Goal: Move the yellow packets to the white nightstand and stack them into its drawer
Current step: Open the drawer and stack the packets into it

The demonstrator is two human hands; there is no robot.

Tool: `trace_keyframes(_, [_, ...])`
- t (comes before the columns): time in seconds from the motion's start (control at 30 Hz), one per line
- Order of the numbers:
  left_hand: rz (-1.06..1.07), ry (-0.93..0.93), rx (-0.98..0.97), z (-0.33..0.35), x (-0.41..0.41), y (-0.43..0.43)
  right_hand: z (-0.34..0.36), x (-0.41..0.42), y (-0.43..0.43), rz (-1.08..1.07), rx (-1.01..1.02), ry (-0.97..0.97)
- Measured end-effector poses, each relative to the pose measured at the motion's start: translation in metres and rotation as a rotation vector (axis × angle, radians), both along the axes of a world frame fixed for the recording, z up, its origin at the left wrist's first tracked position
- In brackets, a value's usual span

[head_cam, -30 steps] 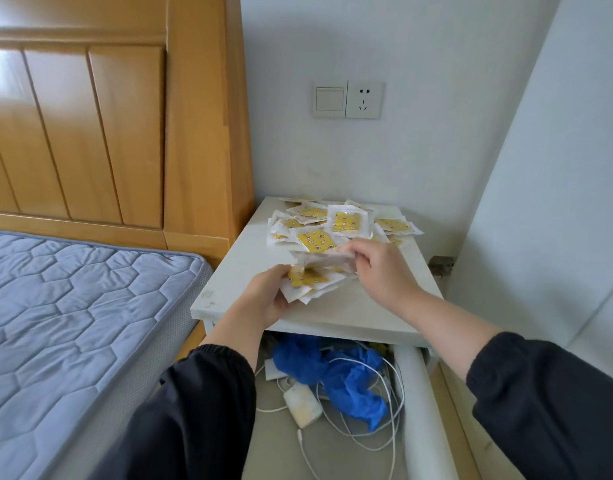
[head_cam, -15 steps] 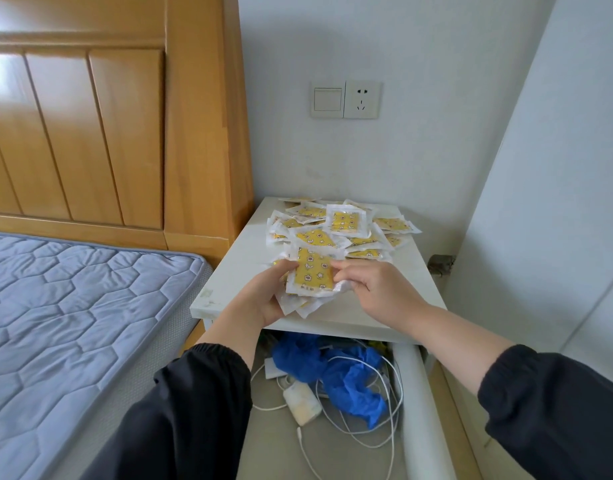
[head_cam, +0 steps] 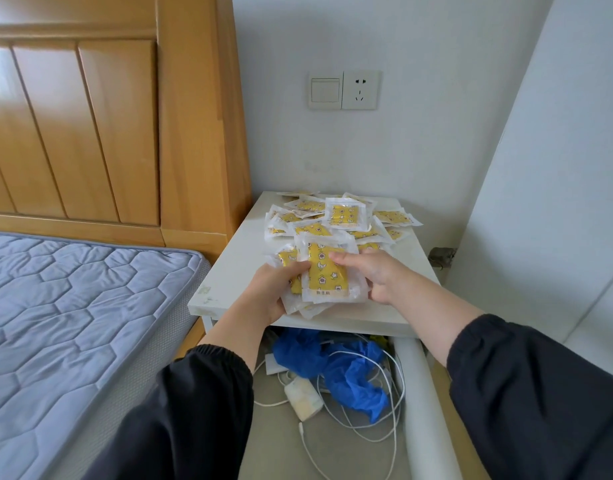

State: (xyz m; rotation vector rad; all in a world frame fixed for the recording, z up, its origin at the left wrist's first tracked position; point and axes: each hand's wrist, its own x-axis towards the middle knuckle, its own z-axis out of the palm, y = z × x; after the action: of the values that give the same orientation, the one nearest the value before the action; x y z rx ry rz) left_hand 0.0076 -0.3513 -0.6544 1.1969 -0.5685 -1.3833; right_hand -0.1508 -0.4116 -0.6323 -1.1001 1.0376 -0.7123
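Both hands held a stack of yellow packets (head_cam: 327, 277) just above the near part of the white nightstand (head_cam: 235, 265) top. The left hand (head_cam: 267, 294) cupped the stack from the left, its thumb curled over the top packet's left edge and its fingers hidden underneath. The right hand (head_cam: 379, 275) gripped the right edge, thumb and forefinger pinching the top packet; its other fingers were curled out of sight. The top packet lay face up, its long axis running near to far and leaning a little left at the far end, the printed strip of text at its near end. Beyond it, a loose pile of packets (head_cam: 346, 220) lay scattered over the far part of the top, pointing every way. Below, the drawer (head_cam: 419, 393) stood pulled open, holding a blue bag (head_cam: 350, 370), white cables (head_cam: 395, 407) and a charger (head_cam: 303, 398).
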Motion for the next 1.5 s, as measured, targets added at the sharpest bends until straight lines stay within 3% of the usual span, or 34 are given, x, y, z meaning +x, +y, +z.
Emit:
trace_keyframes(0.2, [-0.114,-0.088,-0.105,-0.002,-0.011,0.015,-0.003,-0.017,0.004,0.035,0.101,0.013])
trace_keyframes(0.43, [-0.175,-0.151,-0.160,-0.013,-0.029,0.043,-0.010,-0.058,0.026,-0.091,0.108,-0.037])
trace_keyframes(0.9, [-0.341,-0.311,-0.025,-0.061,-0.043,0.099,-0.060,-0.085,0.110,-0.137,-0.010,-0.061])
trace_keyframes(1.33, [-0.312,-0.098,0.222,-0.098,-0.027,0.117,-0.135,-0.057,0.124,-0.115,0.296,0.060])
trace_keyframes(1.5, [-0.315,-0.182,0.224,-0.105,-0.023,0.112,-0.137,-0.053,0.120,-0.117,0.312,0.075])
